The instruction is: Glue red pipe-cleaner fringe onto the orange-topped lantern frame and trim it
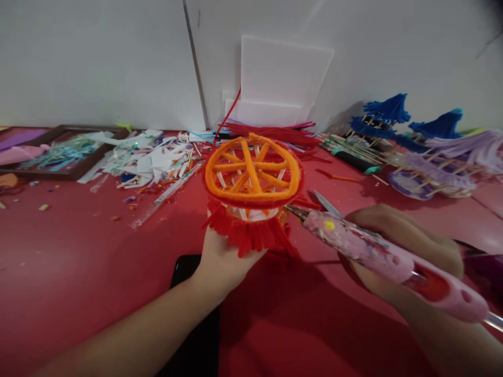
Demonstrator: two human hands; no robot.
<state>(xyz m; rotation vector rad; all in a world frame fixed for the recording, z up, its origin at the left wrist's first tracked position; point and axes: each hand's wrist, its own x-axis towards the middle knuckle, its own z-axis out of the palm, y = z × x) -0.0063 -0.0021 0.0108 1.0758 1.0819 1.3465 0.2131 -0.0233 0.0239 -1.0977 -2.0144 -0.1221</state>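
Observation:
My left hand is closed round the lower part of a small pipe-cleaner model, its fingers mostly hidden behind it. The model has an orange spoked ring on a red rim, pale sticks below, and a red fringe. My right hand is closed on a pink, glue-smeared hot glue gun, whose nozzle meets or nearly meets the model's right side. A clear glue stick sticks out of its back end. A scissor-like metal blade shows beyond my right fingers; whether they hold it is unclear.
A black phone-like slab lies under my left forearm on the red table. Paper scraps and a brown frame sit at left. Red pipe cleaners, blue and lilac models stand behind and right.

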